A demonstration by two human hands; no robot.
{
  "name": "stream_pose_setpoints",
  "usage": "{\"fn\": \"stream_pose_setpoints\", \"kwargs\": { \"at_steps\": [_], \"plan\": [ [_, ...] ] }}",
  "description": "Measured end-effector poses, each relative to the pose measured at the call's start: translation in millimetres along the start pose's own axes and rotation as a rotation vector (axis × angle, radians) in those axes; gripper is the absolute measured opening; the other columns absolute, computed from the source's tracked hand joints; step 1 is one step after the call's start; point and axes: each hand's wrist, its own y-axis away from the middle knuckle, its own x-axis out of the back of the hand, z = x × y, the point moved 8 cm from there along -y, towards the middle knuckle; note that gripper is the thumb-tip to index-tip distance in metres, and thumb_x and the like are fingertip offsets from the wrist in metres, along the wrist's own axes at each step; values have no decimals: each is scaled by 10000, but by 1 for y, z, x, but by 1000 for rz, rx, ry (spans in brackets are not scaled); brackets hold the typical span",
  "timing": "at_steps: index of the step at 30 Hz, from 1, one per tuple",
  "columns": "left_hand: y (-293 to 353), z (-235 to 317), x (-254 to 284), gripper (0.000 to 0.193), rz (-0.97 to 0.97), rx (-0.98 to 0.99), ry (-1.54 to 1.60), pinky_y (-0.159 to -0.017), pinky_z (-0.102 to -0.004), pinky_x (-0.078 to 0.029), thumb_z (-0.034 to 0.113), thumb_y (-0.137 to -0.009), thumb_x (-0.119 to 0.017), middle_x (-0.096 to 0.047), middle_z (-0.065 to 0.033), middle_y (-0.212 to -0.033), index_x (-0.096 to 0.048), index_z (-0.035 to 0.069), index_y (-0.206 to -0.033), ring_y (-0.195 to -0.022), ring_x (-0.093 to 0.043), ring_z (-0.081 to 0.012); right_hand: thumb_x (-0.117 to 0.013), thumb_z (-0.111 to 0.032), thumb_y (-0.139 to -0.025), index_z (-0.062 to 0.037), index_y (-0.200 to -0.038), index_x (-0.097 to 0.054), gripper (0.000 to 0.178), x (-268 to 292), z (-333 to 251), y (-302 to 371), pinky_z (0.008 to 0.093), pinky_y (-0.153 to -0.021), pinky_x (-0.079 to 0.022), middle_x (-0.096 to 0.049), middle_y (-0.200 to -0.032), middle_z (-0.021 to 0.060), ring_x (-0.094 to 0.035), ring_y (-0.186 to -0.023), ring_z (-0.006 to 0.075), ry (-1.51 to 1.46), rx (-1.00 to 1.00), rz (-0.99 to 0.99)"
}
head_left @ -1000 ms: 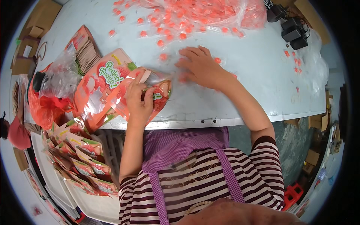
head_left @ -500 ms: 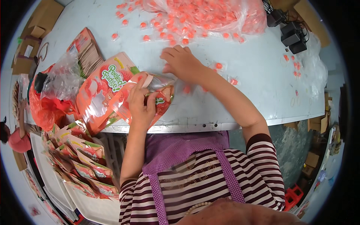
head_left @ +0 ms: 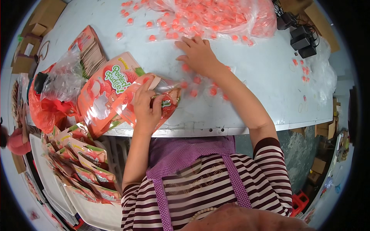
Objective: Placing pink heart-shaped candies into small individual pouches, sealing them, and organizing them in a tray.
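My left hand [head_left: 147,107] grips an orange-red candy pouch [head_left: 129,106] near the table's front edge. The pouch lies tilted, its silvery mouth [head_left: 166,85] spread toward the right. Over the table, to the right of the pouch, my right hand [head_left: 200,57] has its fingers stretched apart, just below the big candy heap. Several wrapped orange-red candies [head_left: 213,91] lie between that hand and the pouch mouth, some blurred and partly covered by my hand and forearm. A larger flat pouch [head_left: 106,82] of the same design lies under and left of the held one.
A clear bag of candies [head_left: 227,17] spills loose pieces at the table's far side. Stacked pouches [head_left: 92,57] and a red plastic bag [head_left: 48,111] lie left. Filled pouches [head_left: 88,165] stand in a white tray [head_left: 104,215] below. Black adapters [head_left: 302,38] sit far right.
My right hand has moved slightly away and to the right, its fingers more spread. More candies now show beside the pouch mouth. My left hand keeps hold of the pouch.
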Motion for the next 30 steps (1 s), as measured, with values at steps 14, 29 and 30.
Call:
{"fn": "stream_pose_setpoints", "kwargs": {
  "at_steps": [14, 29, 30],
  "plan": [
    [-1, 0, -1, 206, 10, -8, -7, -921, -434, -461, 28, -764, -712, -609, -227, -1234, -530, 5, -859, -1099, -586, -390, -645, -342, -874, -126, -1183, -625, 377, 34, 30, 43, 478, -1000, -336, -503, -1339, 128, -466, -1212, 299, -248, -19, -166],
    [-1, 2, 0, 209, 10, -11, -18, -911, -430, -469, 16, -760, -711, -610, -235, -1226, -524, 5, -853, -1095, -588, -401, -609, -427, -886, -190, -1277, -565, 460, 0, 3, -5, 481, -894, -402, -535, -1212, 110, -496, -1101, 311, 30, -124, -109],
    [-2, 3, 0, 209, 21, -28, -16, -913, -429, -468, 15, -761, -710, -609, -234, -1227, -523, 4, -853, -1098, -587, -401, -609, -425, -886, -185, -1268, -572, 453, -1, 3, -2, 479, -897, -402, -536, -1222, 109, -497, -1109, 309, 23, -120, -148]
  ]
}}
